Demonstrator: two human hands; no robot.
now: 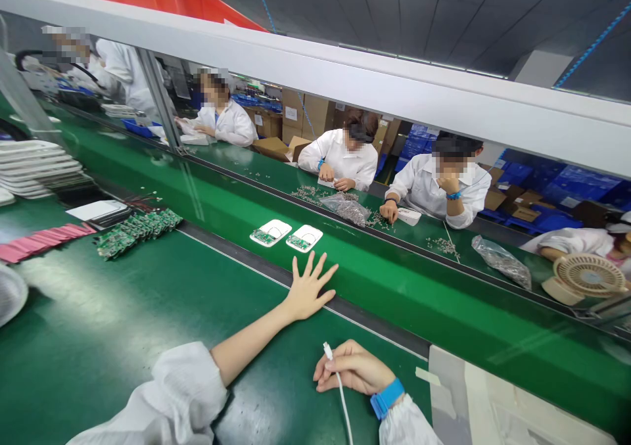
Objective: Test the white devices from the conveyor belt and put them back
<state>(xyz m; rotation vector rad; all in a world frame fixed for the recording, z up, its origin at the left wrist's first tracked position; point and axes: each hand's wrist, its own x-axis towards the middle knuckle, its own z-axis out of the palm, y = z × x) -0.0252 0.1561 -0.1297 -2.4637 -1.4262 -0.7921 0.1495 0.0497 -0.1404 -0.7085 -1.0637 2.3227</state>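
Observation:
My left hand point(309, 290) is stretched out over the dark edge strip of the green conveyor belt, fingers spread, holding nothing. Just beyond its fingertips, two white plastic housings lie on the belt, a left housing point(279, 229) and a right housing point(312, 233), each with a green circuit board at its near side. Nearer to me, my right hand point(355, 368) pinches a white USB cable point(341, 392) close to its plug, which points up and away. The cable runs down out of the picture. A blue wrist strap point(387, 399) circles my right wrist.
Circuit boards point(140, 229) lie in a row at left, beside pink pieces point(44, 240) and stacked white housings point(37, 165). Across the belt, several people in white coats sit among small metal parts and plastic bags point(503, 259). A fan point(589, 275) stands far right. A white beam point(345, 80) crosses overhead.

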